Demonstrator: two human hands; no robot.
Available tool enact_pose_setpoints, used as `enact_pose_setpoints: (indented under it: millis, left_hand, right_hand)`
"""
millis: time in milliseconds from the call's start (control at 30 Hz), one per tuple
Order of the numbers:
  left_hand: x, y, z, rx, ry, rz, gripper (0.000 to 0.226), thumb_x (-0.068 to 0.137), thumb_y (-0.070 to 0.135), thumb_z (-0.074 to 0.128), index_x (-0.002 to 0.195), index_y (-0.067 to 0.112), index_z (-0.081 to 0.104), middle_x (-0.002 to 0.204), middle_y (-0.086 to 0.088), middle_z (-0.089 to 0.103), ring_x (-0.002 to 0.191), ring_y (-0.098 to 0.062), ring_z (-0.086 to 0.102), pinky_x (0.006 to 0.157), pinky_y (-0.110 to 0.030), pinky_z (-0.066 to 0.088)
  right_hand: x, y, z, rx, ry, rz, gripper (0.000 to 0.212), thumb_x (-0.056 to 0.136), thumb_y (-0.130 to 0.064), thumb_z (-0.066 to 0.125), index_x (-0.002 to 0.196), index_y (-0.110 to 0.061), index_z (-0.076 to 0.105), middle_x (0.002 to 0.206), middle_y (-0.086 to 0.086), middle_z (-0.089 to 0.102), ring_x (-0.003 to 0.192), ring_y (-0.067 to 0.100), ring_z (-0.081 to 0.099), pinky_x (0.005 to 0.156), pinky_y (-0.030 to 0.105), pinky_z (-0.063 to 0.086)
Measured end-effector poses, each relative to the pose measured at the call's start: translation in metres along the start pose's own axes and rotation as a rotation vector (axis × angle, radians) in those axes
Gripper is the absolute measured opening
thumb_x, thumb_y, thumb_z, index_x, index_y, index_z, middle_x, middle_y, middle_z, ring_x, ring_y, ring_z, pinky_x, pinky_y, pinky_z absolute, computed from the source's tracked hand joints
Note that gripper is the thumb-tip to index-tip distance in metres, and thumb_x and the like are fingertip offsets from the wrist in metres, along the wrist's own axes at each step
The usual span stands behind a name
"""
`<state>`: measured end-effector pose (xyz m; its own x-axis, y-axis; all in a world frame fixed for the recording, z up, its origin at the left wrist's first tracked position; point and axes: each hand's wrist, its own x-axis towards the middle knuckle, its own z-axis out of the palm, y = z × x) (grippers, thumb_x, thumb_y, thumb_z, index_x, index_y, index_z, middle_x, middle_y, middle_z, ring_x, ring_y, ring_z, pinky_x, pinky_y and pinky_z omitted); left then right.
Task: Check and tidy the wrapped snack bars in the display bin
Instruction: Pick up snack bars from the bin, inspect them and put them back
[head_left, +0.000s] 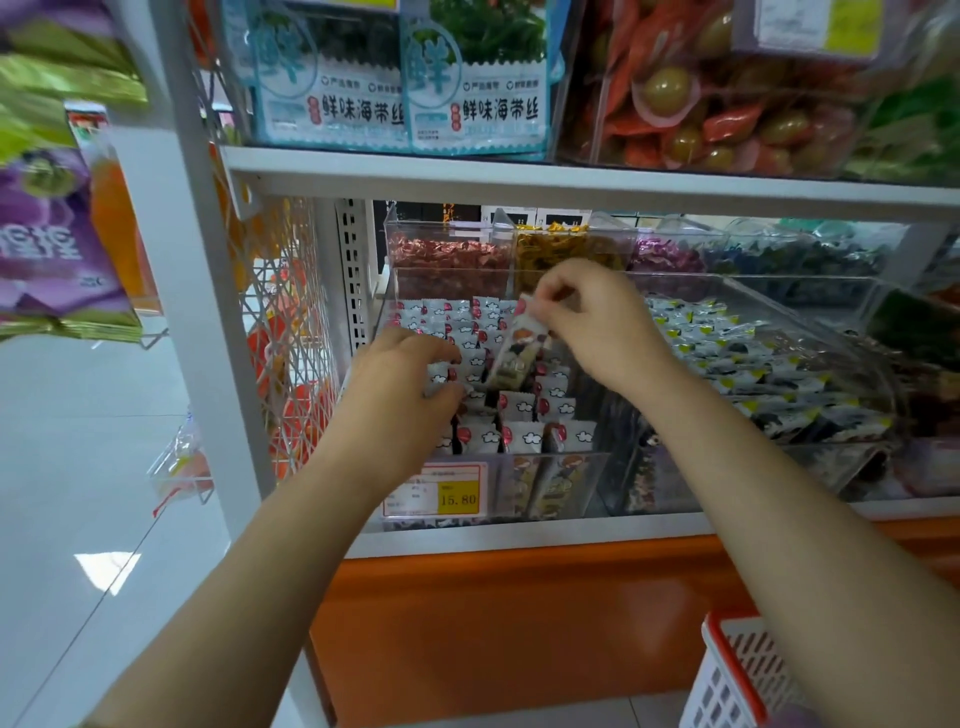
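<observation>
Head view, one moment at a shop shelf.

Item one: clear acrylic display bin (582, 483), sitting on the lower white shelf (519, 540), with a yellow-and-white price label (441, 493) showing on its front wall.

Item two: white wrapped snack bars (519, 436) printed with red dots and cloud shapes, standing on end in rows inside that bin. Most are upright; a few near the middle are leaning.

Item three: one long pale wrapped bar (519, 353), hanging above the middle of the bin, its long axis running steeply down and slightly leftward from its upper end.

Right hand (597, 322) is pinching that upper end between thumb and curled fingertips; the lower end is dangling free just over the rows.

Left hand (400, 384) is reaching into the bin's left half, fingers and thumb curling narrowly round a packet or two in the rows; how many, I cannot tell.

The spot beneath the hanging bar is lying just right of the left hand's fingers. By my judgement the left hand is the nearer one for steadying neighbours if the right lowers the bar end-first.

Also noted: a neighbouring clear bin (810, 332) of yellow-marked packets to the right, and a red-and-white plastic basket (737, 670) low at the right.
</observation>
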<state>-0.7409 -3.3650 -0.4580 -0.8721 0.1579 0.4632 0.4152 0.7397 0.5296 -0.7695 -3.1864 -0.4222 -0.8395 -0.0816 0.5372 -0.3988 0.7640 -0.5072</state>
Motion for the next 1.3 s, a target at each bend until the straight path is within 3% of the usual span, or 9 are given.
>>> enact_pose_setpoints:
  millis: [167,300,433,533,600,833,1067,1200,1300]
  left_hand:
    - [-0.004,0.011,0.001,-0.287,-0.017,-0.092,0.042,0.095,0.028,0.050,0.134,0.015,0.047,0.117,0.002,0.057,0.097,-0.009,0.056,0.081,-0.025,0.048]
    - [-0.009,0.021,0.001,-0.669,-0.098,-0.257,0.023,0.098,0.025,0.042,0.104,0.014,0.062,0.098,-0.008,0.064,0.085,-0.017,0.064,0.076,-0.034,0.057]
    - [-0.012,0.022,-0.001,-0.976,-0.095,-0.391,0.019,0.095,0.021,0.048,0.091,0.013,0.064,0.081,-0.005,0.064,0.067,-0.010,0.062,0.060,-0.022,0.055]
    - [-0.012,0.019,-0.001,-1.081,-0.037,-0.453,0.015,0.090,0.018,0.056,0.079,0.012,0.063,0.066,0.002,0.061,0.060,-0.006,0.059,0.056,-0.016,0.052]
    - [-0.011,0.016,-0.001,-1.158,-0.006,-0.495,0.016,0.088,0.016,0.058,0.073,0.011,0.060,0.058,0.003,0.059,0.056,-0.006,0.056,0.053,-0.015,0.050]
    - [-0.008,0.014,0.002,-1.559,0.002,-0.687,0.016,0.089,0.009,0.056,0.074,0.009,0.060,0.055,0.000,0.058,0.049,-0.004,0.057,0.049,-0.013,0.050]
    - [-0.007,0.014,0.000,-1.517,-0.112,-0.530,0.008,0.081,-0.002,0.055,0.083,0.004,0.059,0.062,-0.004,0.064,0.058,-0.009,0.064,0.055,-0.016,0.053]
    - [-0.010,0.014,0.000,-1.158,-0.144,-0.378,0.014,0.085,0.000,0.054,0.098,-0.002,0.058,0.071,-0.006,0.060,0.062,-0.010,0.065,0.061,-0.017,0.053]
    - [-0.014,0.015,0.000,-0.958,-0.154,-0.286,0.017,0.088,0.003,0.054,0.101,-0.005,0.061,0.073,-0.008,0.056,0.064,-0.009,0.062,0.065,-0.017,0.053]
  right_hand:
    - [-0.038,-0.008,-0.017,0.515,0.251,0.215,0.010,0.094,-0.013,0.052,0.087,-0.008,0.057,0.080,0.002,0.063,0.058,0.004,0.060,0.052,0.021,0.052]
    - [-0.062,-0.012,-0.017,1.006,0.208,0.364,0.013,0.094,-0.009,0.050,0.087,-0.004,0.060,0.076,0.007,0.064,0.058,0.009,0.061,0.052,0.020,0.052]
    - [-0.070,-0.007,-0.014,1.344,0.118,0.489,0.011,0.089,-0.003,0.053,0.087,-0.002,0.064,0.076,0.009,0.066,0.062,0.011,0.065,0.057,0.020,0.054]
    - [-0.074,-0.002,-0.013,1.439,0.069,0.546,0.008,0.077,0.001,0.059,0.083,-0.001,0.064,0.073,0.009,0.069,0.066,0.015,0.068,0.059,0.020,0.056]
    - [-0.076,0.000,-0.010,1.470,0.060,0.567,0.018,0.071,0.002,0.061,0.089,0.002,0.063,0.076,0.011,0.071,0.068,0.017,0.070,0.059,0.020,0.056]
    - [-0.076,-0.001,-0.002,1.524,0.133,0.607,0.015,0.079,0.012,0.053,0.090,0.003,0.060,0.070,0.011,0.071,0.064,0.018,0.071,0.055,0.018,0.054]
    - [-0.075,0.002,-0.005,1.565,0.267,0.631,0.012,0.087,0.011,0.050,0.088,0.002,0.058,0.065,0.009,0.070,0.061,0.016,0.070,0.053,0.018,0.054]
    - [-0.077,0.004,-0.008,1.381,0.204,0.564,0.011,0.092,-0.010,0.053,0.088,-0.002,0.058,0.067,0.010,0.070,0.059,0.019,0.069,0.051,0.023,0.055]
    - [-0.077,0.005,-0.009,1.198,0.162,0.515,0.021,0.084,-0.024,0.060,0.089,-0.004,0.059,0.076,0.011,0.065,0.060,0.021,0.068,0.051,0.025,0.055]
